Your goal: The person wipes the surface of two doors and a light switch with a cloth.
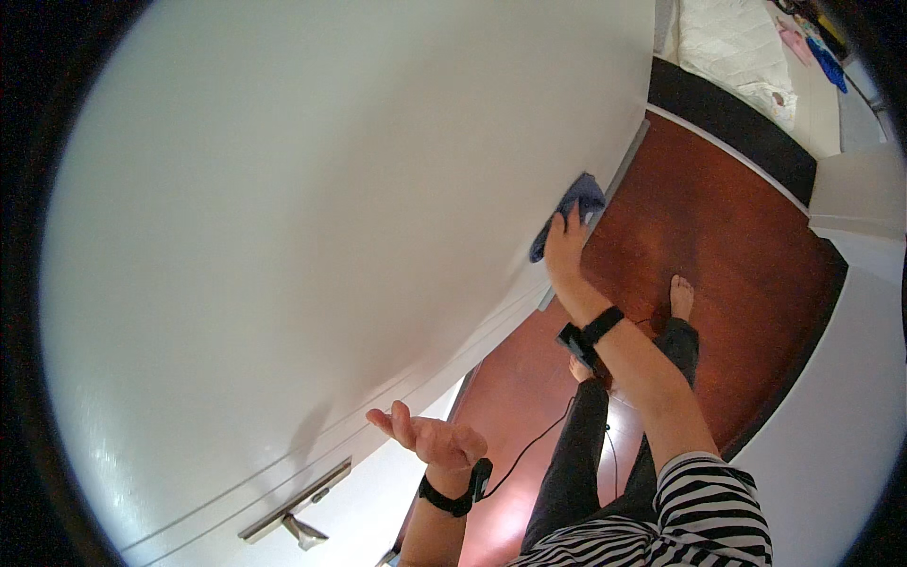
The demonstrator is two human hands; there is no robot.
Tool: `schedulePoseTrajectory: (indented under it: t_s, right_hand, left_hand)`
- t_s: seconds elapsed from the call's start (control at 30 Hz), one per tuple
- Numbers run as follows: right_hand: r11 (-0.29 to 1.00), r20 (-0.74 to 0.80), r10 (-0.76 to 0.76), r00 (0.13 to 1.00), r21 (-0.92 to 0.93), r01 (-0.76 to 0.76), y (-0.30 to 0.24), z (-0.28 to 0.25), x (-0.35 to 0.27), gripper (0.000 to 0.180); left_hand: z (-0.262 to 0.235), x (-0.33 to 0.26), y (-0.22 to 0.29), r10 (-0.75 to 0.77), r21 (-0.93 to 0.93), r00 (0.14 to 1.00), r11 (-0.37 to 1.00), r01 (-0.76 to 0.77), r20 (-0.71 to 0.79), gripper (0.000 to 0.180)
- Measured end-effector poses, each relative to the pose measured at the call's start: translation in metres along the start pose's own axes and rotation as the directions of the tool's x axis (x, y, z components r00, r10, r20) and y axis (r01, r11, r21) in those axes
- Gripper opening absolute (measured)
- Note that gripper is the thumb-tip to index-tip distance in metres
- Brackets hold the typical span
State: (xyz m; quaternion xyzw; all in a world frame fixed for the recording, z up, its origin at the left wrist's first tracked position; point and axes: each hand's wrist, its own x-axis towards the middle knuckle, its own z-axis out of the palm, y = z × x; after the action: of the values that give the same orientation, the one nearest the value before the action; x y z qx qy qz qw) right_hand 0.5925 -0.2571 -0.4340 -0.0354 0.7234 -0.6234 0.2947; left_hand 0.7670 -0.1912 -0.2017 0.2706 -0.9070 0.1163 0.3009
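Observation:
A broad white door (283,189) fills the left and middle of the view. Near its lower edge, my right hand (565,248) presses a dark blue cloth (584,192) against the surface, fingers lying over the fabric. Part of the cloth is hidden under that hand. My left hand (436,439) is raised beside the door, above the metal door handle (304,532). It holds nothing; its fingers are loosely bent and apart. Black straps with small devices sit on both wrists, the right strap (603,324) and the left strap (448,497).
Reddish-brown floor (746,283) lies below, with my bare foot (681,295) on it. A thin black cable (534,444) hangs from the left wrist. At the upper right is a bed with a white quilted cover (737,52) and a dark base (732,118). A pale wall (812,406) stands at right.

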Motion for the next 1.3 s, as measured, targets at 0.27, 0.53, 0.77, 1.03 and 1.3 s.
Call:
schedulePoseTrajectory:
  t_s: [0.27,0.53,0.77,1.03,1.3]
  right_hand:
    - [0.771,0.016,-0.635,0.772,-0.04,0.635,-0.152,-0.003,-0.108,0.05]
    - [0.233,0.03,-0.972,0.232,0.081,0.969,-0.268,-0.002,-0.164,0.053]
    - [0.424,0.018,-0.903,0.43,-0.124,0.897,-0.221,-0.007,-0.152,0.049]
    - [0.885,-0.096,-0.457,0.884,-0.144,0.442,-0.052,0.014,-0.079,0.05]
    - [0.977,-0.014,0.065,0.998,-0.202,-0.066,0.125,-0.004,0.047,0.055]
  left_hand:
    - [-0.045,-0.008,0.006,0.042,-0.198,0.993,0.978,-0.064,-0.113,0.055]
    - [-0.079,-0.018,0.003,0.103,-0.547,0.969,0.809,-0.213,-0.225,0.048]
    - [-0.091,-0.052,-0.009,0.099,-0.569,0.991,0.812,-0.13,-0.085,0.049]
    - [-0.058,-0.083,-0.019,0.042,-0.393,0.999,0.918,-0.047,-0.021,0.048]
    - [-0.031,-0.114,-0.024,0.002,-0.236,1.0,0.972,0.004,0.025,0.048]
